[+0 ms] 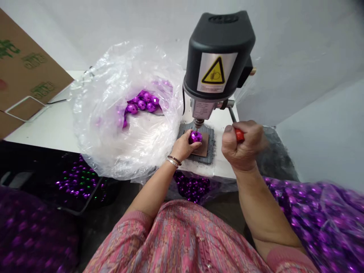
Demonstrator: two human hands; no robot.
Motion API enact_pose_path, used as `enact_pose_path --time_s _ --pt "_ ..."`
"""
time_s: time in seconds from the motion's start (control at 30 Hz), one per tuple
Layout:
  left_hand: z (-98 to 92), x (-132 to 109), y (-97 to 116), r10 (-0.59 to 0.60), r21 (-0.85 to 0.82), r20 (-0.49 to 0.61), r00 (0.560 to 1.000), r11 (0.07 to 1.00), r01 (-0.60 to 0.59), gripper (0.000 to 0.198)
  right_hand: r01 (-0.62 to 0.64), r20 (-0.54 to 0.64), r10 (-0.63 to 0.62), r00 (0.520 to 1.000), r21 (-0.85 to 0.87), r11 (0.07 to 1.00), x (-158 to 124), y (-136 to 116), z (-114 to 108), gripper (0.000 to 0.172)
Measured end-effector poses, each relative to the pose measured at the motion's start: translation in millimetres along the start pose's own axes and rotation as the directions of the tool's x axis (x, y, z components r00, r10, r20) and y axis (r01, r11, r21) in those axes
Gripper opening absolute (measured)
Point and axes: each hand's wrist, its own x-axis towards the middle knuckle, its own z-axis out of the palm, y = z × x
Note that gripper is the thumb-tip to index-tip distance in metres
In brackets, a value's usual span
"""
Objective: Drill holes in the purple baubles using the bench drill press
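My left hand (182, 147) holds a shiny purple ball (196, 137) down on a brown pad (203, 149), directly under the chuck (198, 122) of a black bench drill press (218, 57). The ball's top sits at or very near the chuck; I cannot tell whether a bit touches it. My right hand (243, 146) is closed around the red handle (239, 135) of the press's feed lever, and the fingers hide most of that grip. The pad rests on a grey metal base plate (210, 155).
A transparent plastic bag (93, 113) on the white table (222, 167) holds several purple balls (141, 102). A black crate (78, 182) has purple and green balls. More purple balls lie below the table edge (192, 186) and in a bag at right (318, 216). Cardboard (25, 64) stands at left.
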Motion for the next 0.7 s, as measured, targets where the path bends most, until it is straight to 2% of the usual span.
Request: enact_pose_path --time_s 0.13,0.37,0.53,0.6,0.7 --pt "-1.8 -0.5 1.0 0.006 0.035 0.015 1.0 0.999 -0.007 0.058 0.024 -0.075 -0.019 0.997 0.067 0.997 -1.3 -2.9 3.7 0.006" --pt "-2.3 -2.7 3.1 -0.013 0.05 0.026 1.0 0.999 0.012 0.06 -0.024 -0.092 0.032 0.995 0.079 0.997 -6.3 -7.6 7.3 0.01" --pt "-3.2 -3.7 3.9 -0.034 0.017 0.032 0.999 0.999 0.034 0.06 -0.036 -0.102 0.048 0.994 0.114 0.993 -13.6 -10.0 11.7 0.004" --pt "-2.7 -2.6 2.8 -0.025 0.014 0.028 0.999 1.0 0.025 0.06 -0.066 -0.123 0.081 0.989 0.12 0.991 -7.2 -11.1 11.5 0.002" --pt "-1.1 -1.8 1.7 -0.01 -0.008 0.02 1.0 1.0 0.01 0.053 -0.152 -0.141 0.165 0.976 0.102 0.983 18.5 -12.1 7.8 0.011"
